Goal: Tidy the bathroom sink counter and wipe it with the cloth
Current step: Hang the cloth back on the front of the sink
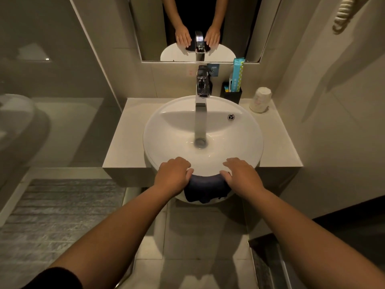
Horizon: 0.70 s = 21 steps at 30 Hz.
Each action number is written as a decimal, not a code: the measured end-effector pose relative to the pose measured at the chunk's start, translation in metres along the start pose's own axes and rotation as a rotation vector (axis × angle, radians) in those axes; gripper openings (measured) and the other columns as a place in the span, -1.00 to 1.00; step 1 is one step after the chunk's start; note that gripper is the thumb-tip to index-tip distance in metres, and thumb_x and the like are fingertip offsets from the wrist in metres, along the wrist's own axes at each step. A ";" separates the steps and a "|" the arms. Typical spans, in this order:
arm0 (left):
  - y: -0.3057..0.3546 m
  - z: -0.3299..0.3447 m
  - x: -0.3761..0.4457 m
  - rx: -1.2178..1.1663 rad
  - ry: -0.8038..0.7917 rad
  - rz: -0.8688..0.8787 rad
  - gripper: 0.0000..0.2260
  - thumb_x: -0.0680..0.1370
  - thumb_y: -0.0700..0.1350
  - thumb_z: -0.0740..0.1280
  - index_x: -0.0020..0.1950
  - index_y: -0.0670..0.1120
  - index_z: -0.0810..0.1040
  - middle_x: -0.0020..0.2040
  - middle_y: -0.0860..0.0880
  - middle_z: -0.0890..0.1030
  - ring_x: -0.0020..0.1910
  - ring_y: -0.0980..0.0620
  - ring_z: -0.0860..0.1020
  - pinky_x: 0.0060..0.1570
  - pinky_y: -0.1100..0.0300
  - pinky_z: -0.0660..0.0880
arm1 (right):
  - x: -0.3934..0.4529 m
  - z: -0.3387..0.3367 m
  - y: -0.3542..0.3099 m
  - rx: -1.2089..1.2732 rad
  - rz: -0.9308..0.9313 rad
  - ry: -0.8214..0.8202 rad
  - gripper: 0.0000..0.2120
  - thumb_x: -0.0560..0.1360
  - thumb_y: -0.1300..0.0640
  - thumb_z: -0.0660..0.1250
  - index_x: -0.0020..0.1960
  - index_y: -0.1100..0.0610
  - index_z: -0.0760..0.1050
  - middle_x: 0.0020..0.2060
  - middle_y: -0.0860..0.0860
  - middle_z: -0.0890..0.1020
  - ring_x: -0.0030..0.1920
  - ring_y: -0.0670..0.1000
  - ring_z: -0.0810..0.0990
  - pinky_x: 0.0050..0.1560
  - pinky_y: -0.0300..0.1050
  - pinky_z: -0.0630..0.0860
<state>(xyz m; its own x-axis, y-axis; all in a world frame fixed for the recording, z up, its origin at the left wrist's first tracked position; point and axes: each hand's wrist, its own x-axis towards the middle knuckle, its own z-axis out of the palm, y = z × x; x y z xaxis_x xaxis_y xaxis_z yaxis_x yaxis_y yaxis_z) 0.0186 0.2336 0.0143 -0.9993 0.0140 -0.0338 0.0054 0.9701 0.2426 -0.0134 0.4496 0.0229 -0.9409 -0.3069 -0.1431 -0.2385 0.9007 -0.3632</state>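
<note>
Basin (166, 130), white, round, standing on a pale stone counter (123, 140) and overhanging its front edge. Bowl holds no loose items; drain (200, 142) at the bottom centre, overflow fitting (230, 117) on the far right inner wall. Chrome tap (201, 101) rises behind the bowl and reaches forward over the drain.

Cloth (206, 187), dark navy, draped over the near rim of the basin and hanging down its outer front face, between the two hands.

Left hand (174, 178), palm down, fingers curled over the rim, thumb side touching the cloth's left upper edge. Right hand (242, 177), palm down, fingers spread on the rim, thumb touching the cloth's right upper edge. Whether either hand pinches the fabric or merely presses on it cannot be told.

Holder (231, 94), black, square, open-topped, on the counter's back edge just right of the tap. Contents: one tall teal packet (238, 69) standing upright and leaning toward the wall, plus smaller blue and yellow sachets (228, 86) low inside; print too small to read.

Paper cup (260, 100), white, inverted, on the counter's far right corner, apart from the holder.

Mirror (208, 28) above the tap, reflecting both hands and the basin's rim.

Toilet (18, 126), white, at far left, blurred. Grey mat (62, 205) on the floor at lower left.
</note>
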 end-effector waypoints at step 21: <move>0.007 -0.043 -0.040 0.099 -0.128 0.160 -0.73 0.64 0.07 0.10 0.10 -0.04 0.50 0.01 -0.04 0.57 -0.09 0.02 0.52 -0.10 0.16 0.39 | -0.032 -0.036 -0.033 -0.273 -0.183 -0.180 -0.69 0.59 -0.13 0.11 0.00 0.01 0.55 -0.13 -0.01 0.64 -0.17 -0.03 0.56 -0.09 -0.13 0.47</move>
<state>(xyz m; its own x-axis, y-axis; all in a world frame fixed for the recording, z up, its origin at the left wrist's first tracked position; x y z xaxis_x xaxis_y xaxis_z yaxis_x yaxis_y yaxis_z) 0.0573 0.2294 0.0587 -0.9727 0.1944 -0.1269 0.1736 0.9720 0.1585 0.0158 0.4408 0.0721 -0.8252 -0.4978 -0.2671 -0.4770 0.8673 -0.1425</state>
